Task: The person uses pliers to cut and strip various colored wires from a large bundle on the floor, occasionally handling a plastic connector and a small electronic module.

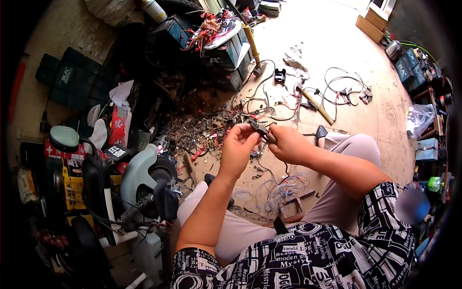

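Both hands meet over the littered floor, between my knees. My right hand (288,144) is closed around a dark, narrow tool (262,131) that looks like pliers, its tip pointing toward the left hand. My left hand (239,148) pinches with thumb and fingers right at that tip. Whatever small piece it grips is too dark and small to make out. Below the hands a thin black cord (287,169) hangs or lies; I cannot tell whether it joins the held piece.
Wire scraps (207,127) heap beyond my left hand. A yellowish rod (316,106) and looped black cables (344,86) lie ahead. Clear thin tubing (284,190) is near my feet. A grey scooter-like machine (137,176) stands left; stacked batteries (226,55) rise at the back.
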`<state>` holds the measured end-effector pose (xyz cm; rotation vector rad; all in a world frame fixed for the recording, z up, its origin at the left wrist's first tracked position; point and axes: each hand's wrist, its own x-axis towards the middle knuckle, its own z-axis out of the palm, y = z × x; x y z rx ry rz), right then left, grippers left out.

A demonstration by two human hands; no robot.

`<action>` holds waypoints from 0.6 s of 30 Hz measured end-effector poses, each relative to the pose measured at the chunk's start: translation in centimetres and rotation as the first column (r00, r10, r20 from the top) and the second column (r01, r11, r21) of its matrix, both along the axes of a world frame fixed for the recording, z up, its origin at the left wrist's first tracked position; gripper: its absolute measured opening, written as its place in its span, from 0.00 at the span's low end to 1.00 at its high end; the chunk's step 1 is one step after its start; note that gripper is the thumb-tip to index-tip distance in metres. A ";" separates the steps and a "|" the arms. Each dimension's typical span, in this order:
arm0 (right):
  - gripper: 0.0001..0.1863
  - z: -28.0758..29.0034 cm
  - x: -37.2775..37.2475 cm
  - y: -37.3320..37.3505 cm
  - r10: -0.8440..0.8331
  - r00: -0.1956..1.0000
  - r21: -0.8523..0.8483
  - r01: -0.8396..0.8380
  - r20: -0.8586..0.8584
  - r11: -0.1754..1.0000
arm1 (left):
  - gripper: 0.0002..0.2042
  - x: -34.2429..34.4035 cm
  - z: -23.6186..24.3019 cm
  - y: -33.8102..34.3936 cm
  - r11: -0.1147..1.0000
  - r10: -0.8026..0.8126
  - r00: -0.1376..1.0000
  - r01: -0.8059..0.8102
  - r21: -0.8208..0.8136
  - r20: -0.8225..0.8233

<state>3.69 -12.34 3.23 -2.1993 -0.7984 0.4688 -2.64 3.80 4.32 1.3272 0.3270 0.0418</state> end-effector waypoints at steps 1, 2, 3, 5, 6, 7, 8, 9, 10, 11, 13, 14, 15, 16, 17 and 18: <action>0.12 0.3 0.2 -0.1 0.017 1.000 -0.013 -0.017 -0.009 1.000 | 0.08 -0.1 0.1 0.0 0.999 -0.030 0.999 0.030 -0.023 -0.013; 0.12 0.4 0.4 -0.4 0.017 1.000 -0.013 -0.017 -0.011 1.000 | 0.08 -0.2 0.3 0.2 0.999 -0.029 0.999 0.029 -0.023 -0.015; 0.11 0.4 0.6 -0.6 0.048 0.999 0.014 -0.048 -0.019 0.999 | 0.08 -0.3 0.5 0.5 0.996 -0.088 0.996 0.088 -0.009 -0.034; 0.10 1.3 1.1 -0.9 0.114 0.993 0.040 -0.113 -0.034 0.993 | 0.07 -0.5 0.8 0.8 0.988 -0.156 0.987 0.155 -0.008 -0.049; 0.10 1.7 1.4 -1.1 0.155 0.988 -0.020 -0.156 -0.025 0.988 | 0.07 -0.7 1.0 1.1 0.988 -0.153 0.987 0.153 -0.007 -0.053; 0.09 2.0 1.8 -1.6 0.196 0.980 -0.072 -0.198 -0.031 0.978 | 0.07 -0.8 1.1 1.4 0.979 -0.203 0.975 0.204 0.003 -0.091; 0.09 2.2 2.3 -2.1 0.237 0.971 -0.122 -0.240 -0.039 0.963 | 0.07 -1.0 1.2 1.6 0.967 -0.251 0.959 0.255 0.011 -0.129; 0.09 2.4 2.7 -2.5 0.288 0.958 -0.111 -0.287 -0.010 0.951 | 0.07 -1.2 1.4 1.4 0.962 -0.268 0.951 0.273 0.018 -0.152; 0.09 2.5 2.9 -2.8 0.315 0.949 -0.131 -0.309 0.031 0.942 | 0.07 -1.3 1.5 1.4 0.962 -0.268 0.951 0.274 0.017 -0.156; 0.08 2.7 3.0 -2.9 0.314 0.949 -0.141 -0.305 0.040 0.942 | 0.08 -1.4 1.5 1.5 0.958 -0.281 0.946 0.287 0.014 -0.164; 0.08 2.7 2.9 -2.9 0.310 0.949 -0.150 -0.300 0.047 0.942 | 0.08 -1.4 0.9 1.6 0.954 -0.289 0.943 0.299 0.037 -0.167; 0.08 2.6 2.7 -2.8 0.285 0.957 -0.130 -0.275 0.062 0.953 | 0.08 -1.3 0.5 1.6 0.953 -0.290 0.942 0.300 0.038 -0.169; 0.09 2.4 2.6 -2.7 0.258 0.963 -0.110 -0.249 0.076 0.962 | 0.08 -1.3 0.2 1.6 0.960 -0.275 0.948 0.281 0.013 -0.157; 0.09 2.2 2.5 -2.6 0.257 0.963 -0.109 -0.248 0.077 0.963 | 0.07 -1.2 0.1 1.5 0.965 -0.260 0.955 0.261 -0.011 -0.145; 0.09 1.9 2.5 -2.5 0.233 0.970 -0.110 -0.225 0.071 0.968 | 0.07 -1.0 0.1 1.3 0.965 -0.261 0.954 0.263 -0.010 -0.144; 0.10 1.7 2.4 -2.4 0.210 0.975 -0.111 -0.202 0.066 0.973 | 0.06 -0.9 0.1 1.1 0.978 -0.206 0.966 0.205 -0.027 -0.157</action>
